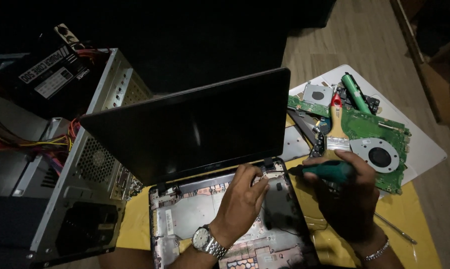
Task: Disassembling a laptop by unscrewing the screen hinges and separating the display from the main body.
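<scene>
Yellow cloth (414, 219): right hand (352, 192) grips screwdriver (329, 170).

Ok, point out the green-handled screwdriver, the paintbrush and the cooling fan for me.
green-handled screwdriver (329, 170): head view, on the green handle in the right hand.
paintbrush (337, 130): head view, on the wooden handle above the metal band.
cooling fan (379, 156): head view, on the dark round hub.

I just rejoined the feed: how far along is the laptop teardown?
Done: the laptop base is stripped to its bare frame, and a green board with fan lies out on the white sheet.
In hand: the right hand aims a green screwdriver at the right hinge; the left hand steadies there.
Left: the screen stands attached.
</scene>
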